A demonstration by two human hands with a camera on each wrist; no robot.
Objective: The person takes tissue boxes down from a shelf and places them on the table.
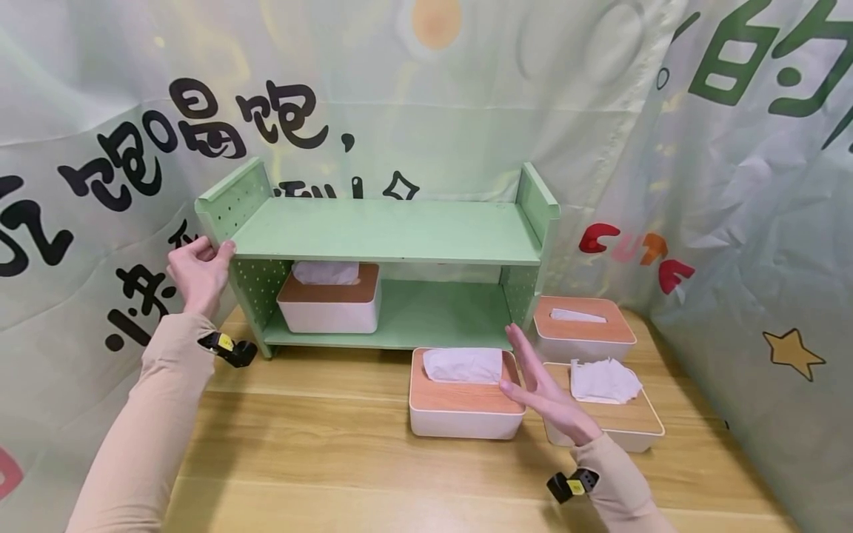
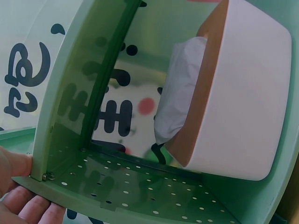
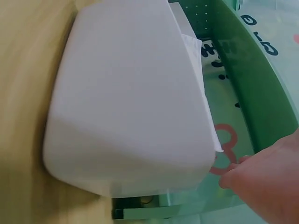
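A green two-tier shelf (image 1: 393, 231) with perforated side panels stands on the wooden table. At its left upright, my left hand (image 1: 200, 270) pinches the panel's front edge, thumb on one side and fingers (image 2: 35, 205) on the other. On the lower tier, toward the left, sits a white tissue box with a brown lid (image 1: 329, 307). Another tissue box (image 1: 466, 422), pink-brown on top with a tissue sticking out, stands on the table before the shelf. My right hand (image 1: 549, 392) hovers by that box's right side, fingers extended, holding nothing; whether it touches the box I cannot tell.
To the right of the shelf are two more tissue boxes, a rear one (image 1: 586, 337) and a front one (image 1: 620, 414) with a raised tissue. Behind the table hangs a printed fabric backdrop (image 1: 426, 133), which also closes off the left and right sides.
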